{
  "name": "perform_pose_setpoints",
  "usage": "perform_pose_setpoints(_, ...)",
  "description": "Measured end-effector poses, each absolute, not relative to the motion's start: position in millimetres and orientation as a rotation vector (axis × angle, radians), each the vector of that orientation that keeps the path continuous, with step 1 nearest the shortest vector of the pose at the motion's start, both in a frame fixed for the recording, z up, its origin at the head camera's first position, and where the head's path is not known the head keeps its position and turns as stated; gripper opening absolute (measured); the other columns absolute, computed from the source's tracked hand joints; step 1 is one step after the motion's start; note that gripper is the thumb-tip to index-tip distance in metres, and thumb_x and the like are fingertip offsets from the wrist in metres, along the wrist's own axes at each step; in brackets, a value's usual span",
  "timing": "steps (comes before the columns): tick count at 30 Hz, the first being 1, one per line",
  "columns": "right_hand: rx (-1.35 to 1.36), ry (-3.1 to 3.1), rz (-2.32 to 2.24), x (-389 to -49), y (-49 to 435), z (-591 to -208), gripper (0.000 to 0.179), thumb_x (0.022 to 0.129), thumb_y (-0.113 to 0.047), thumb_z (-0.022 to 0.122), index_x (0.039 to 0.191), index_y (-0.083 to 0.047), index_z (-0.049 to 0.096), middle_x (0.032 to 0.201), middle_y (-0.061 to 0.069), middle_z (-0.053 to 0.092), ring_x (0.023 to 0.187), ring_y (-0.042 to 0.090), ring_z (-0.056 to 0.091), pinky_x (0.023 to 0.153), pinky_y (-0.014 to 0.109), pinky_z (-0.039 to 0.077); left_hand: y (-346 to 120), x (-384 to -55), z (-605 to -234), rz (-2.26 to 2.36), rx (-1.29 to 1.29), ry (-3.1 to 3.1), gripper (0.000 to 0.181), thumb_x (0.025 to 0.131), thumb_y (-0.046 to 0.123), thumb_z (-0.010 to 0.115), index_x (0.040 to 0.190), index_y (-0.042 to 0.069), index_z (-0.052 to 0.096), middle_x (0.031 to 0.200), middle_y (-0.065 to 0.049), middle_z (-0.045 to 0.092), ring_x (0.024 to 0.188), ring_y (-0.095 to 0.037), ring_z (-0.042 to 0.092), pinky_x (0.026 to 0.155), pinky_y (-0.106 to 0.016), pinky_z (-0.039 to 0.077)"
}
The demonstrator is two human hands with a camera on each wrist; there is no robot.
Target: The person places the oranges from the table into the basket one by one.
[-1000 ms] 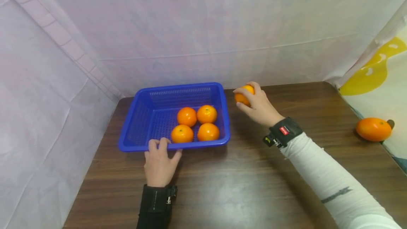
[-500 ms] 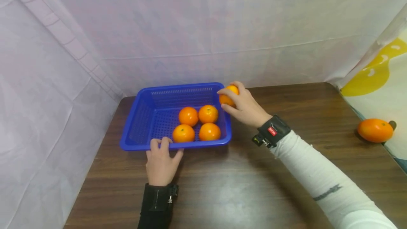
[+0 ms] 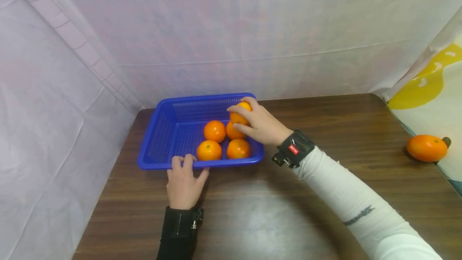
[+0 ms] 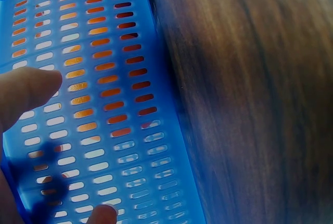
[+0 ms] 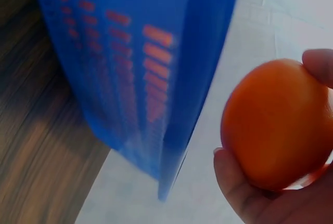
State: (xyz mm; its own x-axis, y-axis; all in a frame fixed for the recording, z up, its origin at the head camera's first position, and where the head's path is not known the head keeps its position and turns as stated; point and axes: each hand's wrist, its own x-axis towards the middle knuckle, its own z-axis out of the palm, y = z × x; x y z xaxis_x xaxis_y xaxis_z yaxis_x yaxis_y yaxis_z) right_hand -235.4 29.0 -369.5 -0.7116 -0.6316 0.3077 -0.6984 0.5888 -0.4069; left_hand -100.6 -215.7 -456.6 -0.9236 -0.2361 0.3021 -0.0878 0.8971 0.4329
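Observation:
My right hand grips an orange with curled fingers and thumb, over the right part of a blue plastic basket. The right wrist view shows that orange close up beside the basket's outer wall. Inside the basket several more oranges lie toward the right; the held one partly covers another orange. My left hand holds the basket's front rim, fingers hooked over it. In the left wrist view its thumb lies against the slotted outside wall.
An oblong orange fruit with a dark stem end lies at the right edge of the brown wooden table. A pale cloth wall stands right behind the table, another on the left.
My right hand has carried its orange leftward, from beside the basket across the right rim to above the oranges inside. My left hand stays on the front rim.

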Motion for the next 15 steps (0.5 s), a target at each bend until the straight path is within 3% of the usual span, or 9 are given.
perform_pose_setpoints(15,1.188,-2.930,0.650,-229.9,-14.8,-369.3,0.051,0.102,-0.041,0.056,0.151,-0.031,0.044,0.154,0.020,0.033,0.125,0.047,0.053,0.103,0.058,0.047,-215.2,-100.0,-454.6,-0.590,0.243,-2.715,0.043,0.084,0.043,0.079,0.110,0.015,0.058,0.118,-0.013,0.047,0.089,-0.039,0.054,0.056,-0.048,0.051)
